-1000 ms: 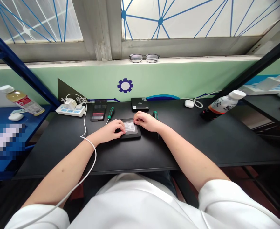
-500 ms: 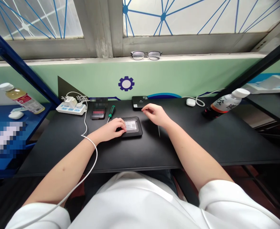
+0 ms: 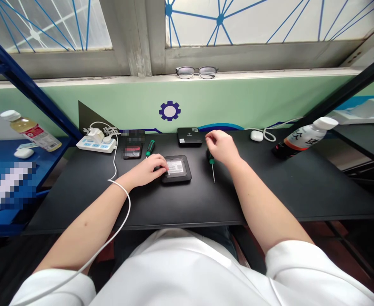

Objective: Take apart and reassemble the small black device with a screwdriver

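A flat black device (image 3: 187, 174) with a silver-white label panel lies on the desk. My left hand (image 3: 151, 168) rests over its left edge, thumb and fingers curled in against it. To the right, a screwdriver (image 3: 212, 170) with a green and black handle lies with its shaft toward me. My right hand (image 3: 224, 148) is just over that handle and partly hides it. Its thumb and fingertips are drawn together; anything between them is hidden. A second green-handled screwdriver (image 3: 150, 147) lies behind my left hand, its tip hidden.
A black box (image 3: 189, 137) stands behind the device. At the back left are a white power strip (image 3: 97, 143) and a phone-like dark item (image 3: 132, 151). A white cable (image 3: 129, 208) crosses my left arm. A bottle (image 3: 304, 138) and earphone case (image 3: 257, 135) stand right.
My right hand has moved right and slightly back from near the black box to the screwdriver, exposing more of its shaft and green collar. My left hand stays on the device.
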Motion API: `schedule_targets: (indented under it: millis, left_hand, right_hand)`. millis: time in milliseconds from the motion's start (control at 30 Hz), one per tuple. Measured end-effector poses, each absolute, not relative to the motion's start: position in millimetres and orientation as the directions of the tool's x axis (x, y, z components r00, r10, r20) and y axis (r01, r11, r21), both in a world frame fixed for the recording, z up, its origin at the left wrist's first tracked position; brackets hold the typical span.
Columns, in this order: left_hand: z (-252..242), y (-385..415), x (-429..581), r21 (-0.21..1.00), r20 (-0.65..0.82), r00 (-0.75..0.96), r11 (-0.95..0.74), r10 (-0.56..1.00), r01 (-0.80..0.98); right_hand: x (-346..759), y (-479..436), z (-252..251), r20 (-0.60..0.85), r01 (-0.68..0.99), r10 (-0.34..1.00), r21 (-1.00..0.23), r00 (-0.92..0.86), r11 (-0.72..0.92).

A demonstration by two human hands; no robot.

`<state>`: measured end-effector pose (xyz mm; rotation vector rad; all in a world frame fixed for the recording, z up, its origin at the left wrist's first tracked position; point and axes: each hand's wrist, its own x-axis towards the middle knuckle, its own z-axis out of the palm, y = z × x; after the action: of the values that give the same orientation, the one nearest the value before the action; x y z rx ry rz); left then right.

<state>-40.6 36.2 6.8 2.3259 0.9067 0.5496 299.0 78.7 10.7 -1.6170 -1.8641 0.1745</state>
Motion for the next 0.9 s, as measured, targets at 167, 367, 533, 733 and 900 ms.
schedule_targets:
  millis: [167,367,533,733,900]
  left_hand:
    - [6.2,40.8,-51.3,0.451,0.16,0.608,-0.605,0.778,0.656]
    - [10.7,34.3,-48.0,0.445,-0.044,0.601,-0.523,0.798,0.726]
    - [5.0,31.1,-37.6,0.447,-0.02,0.58,-0.512,0.814,0.734]
    - [-8.2,32.1,-31.4,0.417,0.075,0.618,-0.587,0.783,0.693]
    - [-9.9,33.2,-31.9,0.395,0.079,0.64,-0.613,0.765,0.684]
  right_hand:
    - [313.0,70.5,23.1,0.008,0.928,0.981,-0.325,0.195,-0.182]
    - [307.0,71.2,17.1,-0.125,0.881,0.988,-0.452,0.094,-0.141]
    - [290.2,63.8,25.7,0.147,0.623,0.989,-0.774,0.006,0.111]
    - [236.2,38.2,39.4,0.6,0.241,0.784,-0.746,-0.161,0.621]
    - [204.7,33.0,41.0,0.792,0.239,0.496,-0.436,-0.356,0.868]
